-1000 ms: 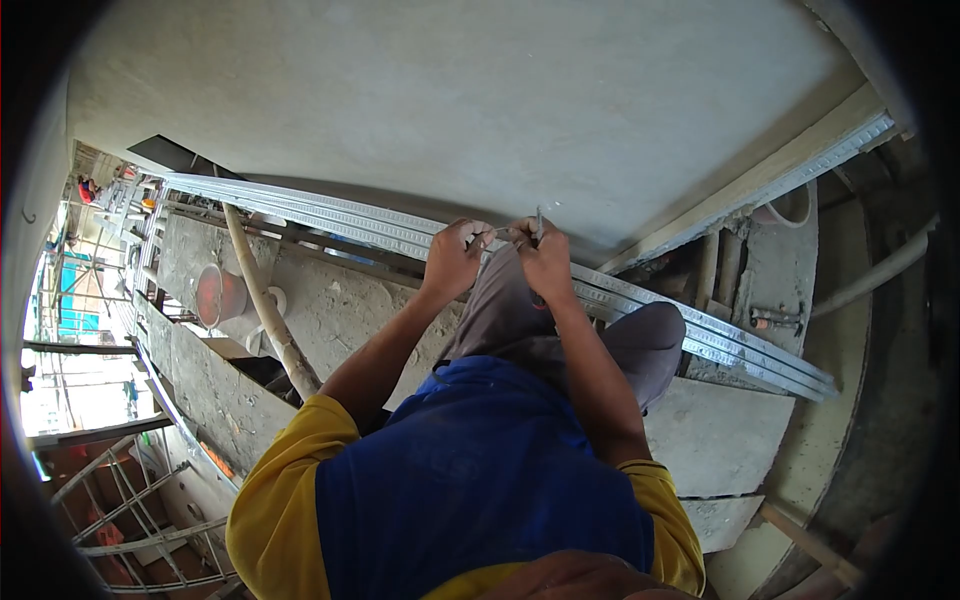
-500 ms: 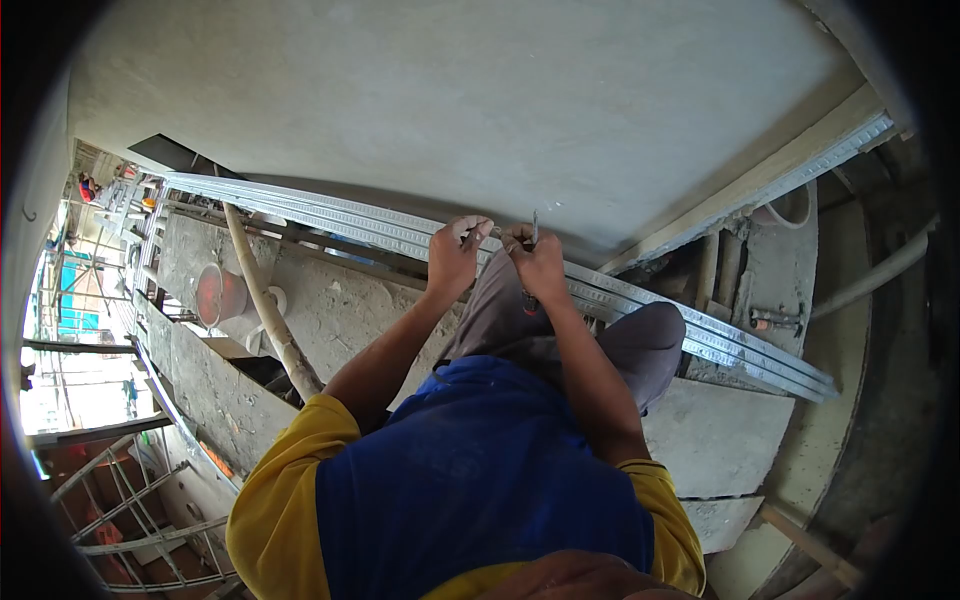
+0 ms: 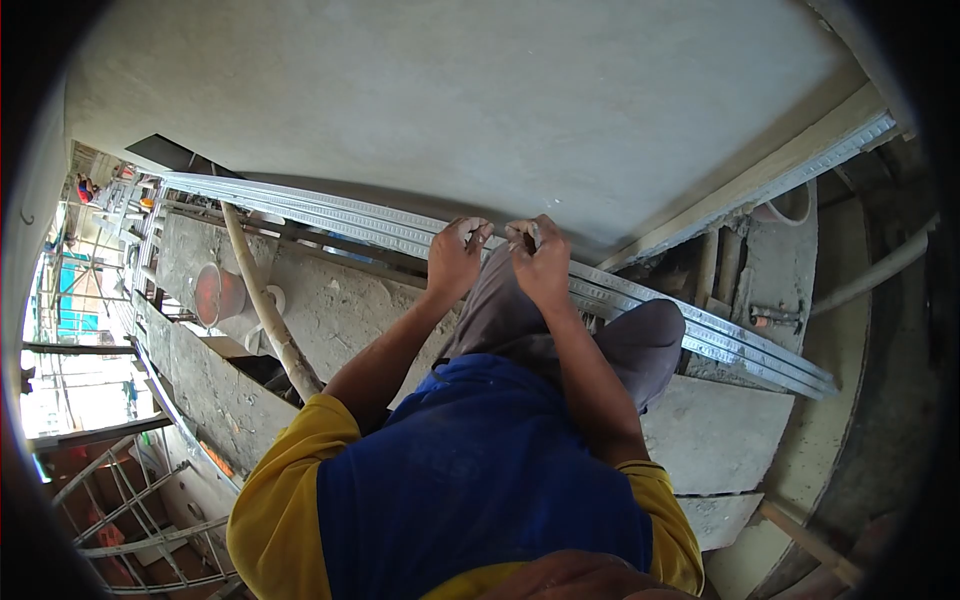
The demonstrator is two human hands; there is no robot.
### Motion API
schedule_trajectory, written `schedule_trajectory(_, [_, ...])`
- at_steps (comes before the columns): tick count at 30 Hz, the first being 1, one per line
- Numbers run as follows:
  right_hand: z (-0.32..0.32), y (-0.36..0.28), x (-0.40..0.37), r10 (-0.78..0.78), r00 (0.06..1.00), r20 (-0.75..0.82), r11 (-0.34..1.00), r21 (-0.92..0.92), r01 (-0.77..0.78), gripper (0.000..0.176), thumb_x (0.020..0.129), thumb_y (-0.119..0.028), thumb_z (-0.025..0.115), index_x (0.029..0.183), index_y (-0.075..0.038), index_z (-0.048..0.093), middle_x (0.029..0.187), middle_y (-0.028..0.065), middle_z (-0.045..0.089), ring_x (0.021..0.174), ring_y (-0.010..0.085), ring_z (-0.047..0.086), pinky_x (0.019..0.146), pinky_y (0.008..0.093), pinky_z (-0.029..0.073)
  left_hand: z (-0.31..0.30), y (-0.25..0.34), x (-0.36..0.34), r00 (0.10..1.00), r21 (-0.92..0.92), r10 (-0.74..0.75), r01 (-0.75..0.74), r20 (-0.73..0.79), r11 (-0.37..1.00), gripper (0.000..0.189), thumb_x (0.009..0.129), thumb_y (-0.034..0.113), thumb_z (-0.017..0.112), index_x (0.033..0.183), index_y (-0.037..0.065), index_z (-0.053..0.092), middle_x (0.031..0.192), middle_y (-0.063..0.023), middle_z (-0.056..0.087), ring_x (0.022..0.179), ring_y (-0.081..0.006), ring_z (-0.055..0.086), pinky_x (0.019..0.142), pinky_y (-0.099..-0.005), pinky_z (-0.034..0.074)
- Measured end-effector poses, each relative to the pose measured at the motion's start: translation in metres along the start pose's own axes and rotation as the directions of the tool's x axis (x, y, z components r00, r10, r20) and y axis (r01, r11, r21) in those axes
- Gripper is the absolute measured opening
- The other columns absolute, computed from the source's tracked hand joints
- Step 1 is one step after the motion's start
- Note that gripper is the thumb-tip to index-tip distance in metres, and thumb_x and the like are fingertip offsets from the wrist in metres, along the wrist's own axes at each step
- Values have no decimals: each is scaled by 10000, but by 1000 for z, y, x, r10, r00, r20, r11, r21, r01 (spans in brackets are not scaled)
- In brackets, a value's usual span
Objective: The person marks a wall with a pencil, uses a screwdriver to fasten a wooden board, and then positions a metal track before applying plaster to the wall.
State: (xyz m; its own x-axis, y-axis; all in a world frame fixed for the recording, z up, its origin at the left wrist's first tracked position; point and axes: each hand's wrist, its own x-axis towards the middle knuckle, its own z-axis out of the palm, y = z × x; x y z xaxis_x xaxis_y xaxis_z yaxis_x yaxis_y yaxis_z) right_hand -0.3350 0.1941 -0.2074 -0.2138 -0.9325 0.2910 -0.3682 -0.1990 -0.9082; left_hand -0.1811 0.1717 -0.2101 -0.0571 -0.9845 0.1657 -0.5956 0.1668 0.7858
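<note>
My left hand (image 3: 456,256) is raised over the long metal strips (image 3: 370,226), its thumb and fingertips pinched together. A short gap to its right separates it from my right hand (image 3: 541,258), whose fingers are curled and pressed together in the same way. Whatever lies between the fingertips of either hand is too small to make out. The perforated metal strips run in a bundle behind both hands, along the foot of the smooth grey wall (image 3: 450,110). My knee is just below the hands.
A wooden pole (image 3: 258,285) slants across dusty boards (image 3: 340,300) at the left, beside a reddish bucket (image 3: 220,295). At the right stand a ledge with a metal edge (image 3: 760,185) and another bucket (image 3: 795,205). A distant person (image 3: 86,188) is at far left.
My hands have moved slightly apart. The slim dark tool that showed at my right hand is no longer visible there. The metal strips lie as before.
</note>
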Motion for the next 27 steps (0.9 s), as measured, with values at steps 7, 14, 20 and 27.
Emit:
schedule_trajectory(7, [13, 7, -1, -91, 995, 32, 992, -86, 94, 103, 814, -5, 685, 904, 41, 705, 843, 219, 640, 778, 429, 632, 697, 451, 500, 1, 2, -2, 1000, -45, 0, 0, 6, 999, 186, 929, 190, 672, 953, 8, 701, 956, -177, 702, 924, -400, 656, 773, -428, 501])
schedule_trajectory(14, [13, 1, -3, -79, 996, 38, 989, -120, 83, 95, 814, 0, 685, 895, 48, 694, 846, 224, 639, 778, 425, 630, 699, 460, 497, 1, 4, -3, 999, -41, -30, 31, 15, 999, 197, 935, 209, 666, 952, 16, 704, 947, -179, 706, 907, -401, 661, 756, -429, 504])
schedule_trajectory(20, [12, 2, -3, -123, 991, 48, 984, -120, 128, 75, 820, 0, 684, 876, 49, 679, 848, 243, 627, 764, 446, 611, 679, 468, 490, 0, 3, -4, 998, -10, -49, 49, 28, 999, 215, 948, 215, 655, 999, 13, 709, 909, -194, 710, 866, -390, 679, 738, -416, 508])
schedule_trajectory(27, [13, 8, -6, -158, 982, 106, 970, -167, 174, 190, 755, 27, 678, 944, 22, 671, 913, 225, 620, 821, 448, 627, 715, 494, 507, 1, 0, -3, 988, 0, -143, 144, 65, 990, 303, 946, 323, 644, 1003, 38, 731, 863, -229, 699, 860, -432, 663, 722, -469, 500])
